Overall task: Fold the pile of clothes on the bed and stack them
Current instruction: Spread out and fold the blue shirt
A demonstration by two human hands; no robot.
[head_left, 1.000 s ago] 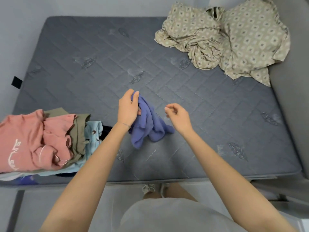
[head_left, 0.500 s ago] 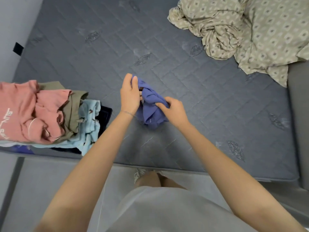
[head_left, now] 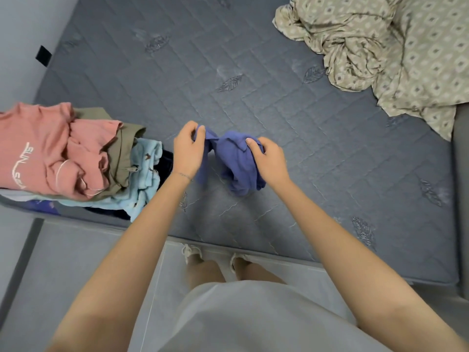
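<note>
while both hands are raised over the near part of the bed (head_left: 253,85), a crumpled blue garment (head_left: 232,161) hangs between them above the grey quilted mattress, its lower folds drooping toward the surface. the left hand (head_left: 189,151) pinches one edge of the cloth between thumb and curled fingers. the right hand (head_left: 270,160) has its fingers curled round a bunched part of the same cloth, thumb on top. the two hands are near each other but apart. a thin bracelet (head_left: 181,174) sits on the left wrist. to the left, at the near corner of the bed, lies the pile of clothes (head_left: 76,161), loosely heaped: a pink top (head_left: 38,148) with pale lettering uppermost, an olive piece (head_left: 121,158) under it, a light blue printed piece (head_left: 144,179) below that, and something dark at the bottom. a rumpled beige patterned sheet (head_left: 380,47) lies at the far right corner, well apart from the hands. the person's pale shoes (head_left: 190,252) show on the floor just beside the bed's near edge.
</note>
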